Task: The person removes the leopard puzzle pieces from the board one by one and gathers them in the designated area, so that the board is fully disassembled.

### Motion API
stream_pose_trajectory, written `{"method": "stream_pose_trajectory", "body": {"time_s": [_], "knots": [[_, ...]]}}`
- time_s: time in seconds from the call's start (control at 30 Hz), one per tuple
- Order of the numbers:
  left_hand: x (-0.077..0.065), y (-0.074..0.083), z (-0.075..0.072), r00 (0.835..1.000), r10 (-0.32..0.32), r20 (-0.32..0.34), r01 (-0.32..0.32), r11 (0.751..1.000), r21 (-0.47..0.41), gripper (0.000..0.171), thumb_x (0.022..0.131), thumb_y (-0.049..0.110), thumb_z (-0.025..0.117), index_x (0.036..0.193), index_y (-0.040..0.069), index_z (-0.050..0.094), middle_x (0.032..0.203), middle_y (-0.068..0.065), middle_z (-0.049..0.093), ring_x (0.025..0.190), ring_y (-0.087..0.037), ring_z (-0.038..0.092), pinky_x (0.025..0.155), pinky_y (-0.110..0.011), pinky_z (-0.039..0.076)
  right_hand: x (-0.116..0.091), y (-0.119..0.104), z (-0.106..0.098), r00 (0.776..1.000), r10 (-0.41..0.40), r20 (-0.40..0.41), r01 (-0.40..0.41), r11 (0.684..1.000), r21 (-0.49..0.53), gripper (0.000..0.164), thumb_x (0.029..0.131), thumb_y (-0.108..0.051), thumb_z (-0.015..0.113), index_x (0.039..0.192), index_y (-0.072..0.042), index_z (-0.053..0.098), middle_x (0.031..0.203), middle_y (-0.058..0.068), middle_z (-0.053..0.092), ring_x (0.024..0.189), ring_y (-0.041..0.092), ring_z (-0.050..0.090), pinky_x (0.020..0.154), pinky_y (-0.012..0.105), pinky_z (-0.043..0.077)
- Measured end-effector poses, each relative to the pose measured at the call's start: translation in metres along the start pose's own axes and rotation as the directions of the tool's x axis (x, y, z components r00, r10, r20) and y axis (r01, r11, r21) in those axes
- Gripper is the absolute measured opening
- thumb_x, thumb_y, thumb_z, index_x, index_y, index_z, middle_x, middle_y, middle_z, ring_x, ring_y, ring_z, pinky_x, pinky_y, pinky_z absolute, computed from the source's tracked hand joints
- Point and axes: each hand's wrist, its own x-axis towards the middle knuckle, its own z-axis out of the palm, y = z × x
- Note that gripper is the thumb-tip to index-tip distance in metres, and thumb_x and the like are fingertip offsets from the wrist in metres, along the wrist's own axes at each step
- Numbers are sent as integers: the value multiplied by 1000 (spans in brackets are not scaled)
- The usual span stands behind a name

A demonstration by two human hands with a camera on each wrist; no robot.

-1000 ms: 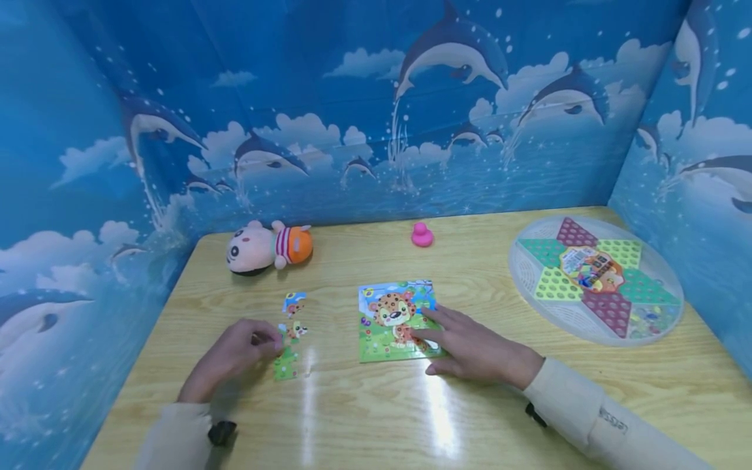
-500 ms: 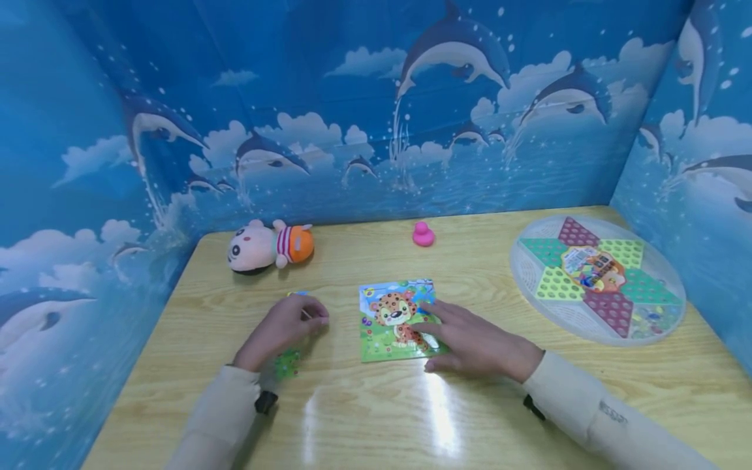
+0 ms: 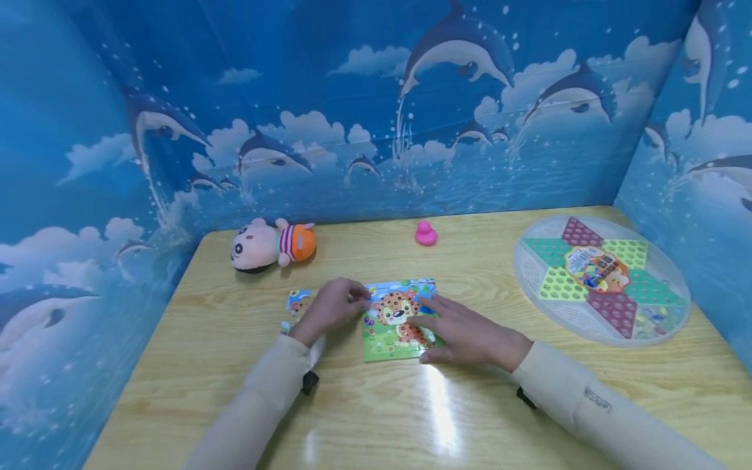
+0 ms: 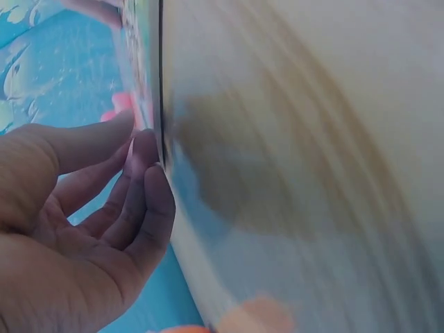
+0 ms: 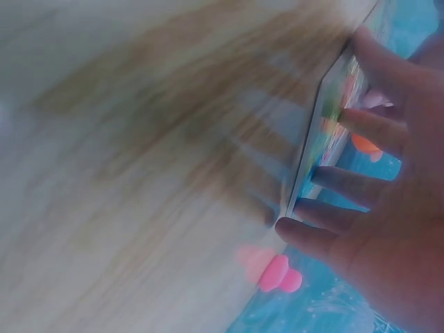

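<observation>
A square leopard puzzle lies on the table between both hands. My left hand reaches its upper left edge, fingers curled and thumb bent toward them. In the left wrist view the fingertips are right at the puzzle's edge; I cannot tell whether they pinch anything. Over the puzzle's right side spreads my right hand, and in the right wrist view its fairly straight fingers lie along the board. Loose puzzle pieces lie left of the board, partly hidden by my left hand and sleeve.
A plush doll lies at the back left of the wooden table. A small pink toy stands near the back edge. At the right is a round Chinese checkers board. Dolphin-printed sheets enclose the table's back and sides.
My left hand has moved right, from the loose pieces to the puzzle's upper left edge. The right hand stays on the puzzle with only a slight shift.
</observation>
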Motion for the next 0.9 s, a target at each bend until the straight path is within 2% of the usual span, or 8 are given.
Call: {"method": "stream_pose_trajectory", "body": {"time_s": [0.13, 0.3, 0.53, 0.9], "knots": [[8, 7, 9, 1000, -8, 22, 8, 1000, -16, 18, 90, 14, 77, 106, 5, 75, 93, -3, 72, 86, -16, 65, 82, -35, 56, 1, 0, 1, 1000, 7, 7, -7, 1000, -5, 66, 92, -43, 73, 145, -9, 53, 159, 28, 28, 146, 51, 24, 117, 59, 26], [15, 14, 14, 999, -25, 41, 25, 1000, -10, 15, 90, 13, 77, 103, 6, 74, 88, -2, 69, 79, -14, 62, 75, -32, 55, 2, -1, 1, 1000, 12, 6, -12, 1000, -5, 66, 92, -43, 73, 145, -9, 53, 159, 28, 28, 145, 51, 25, 117, 60, 26], [18, 18, 18, 996, -81, 38, 81, 997, -2, 14, 90, 13, 77, 101, 7, 73, 86, 0, 67, 77, -14, 61, 72, -30, 53, 2, -1, 2, 1000, 11, 4, -11, 1000, -11, 66, 92, -42, 73, 145, -8, 54, 158, 29, 30, 144, 52, 27, 116, 60, 27], [20, 21, 20, 986, -166, 21, 167, 985, -37, 13, 92, 15, 75, 103, 7, 73, 88, -2, 66, 77, -16, 62, 70, -29, 54, 2, 1, 3, 1000, -6, -11, 5, 1000, -14, 65, 92, -42, 73, 145, -8, 54, 158, 29, 31, 144, 52, 28, 116, 59, 28]]}}
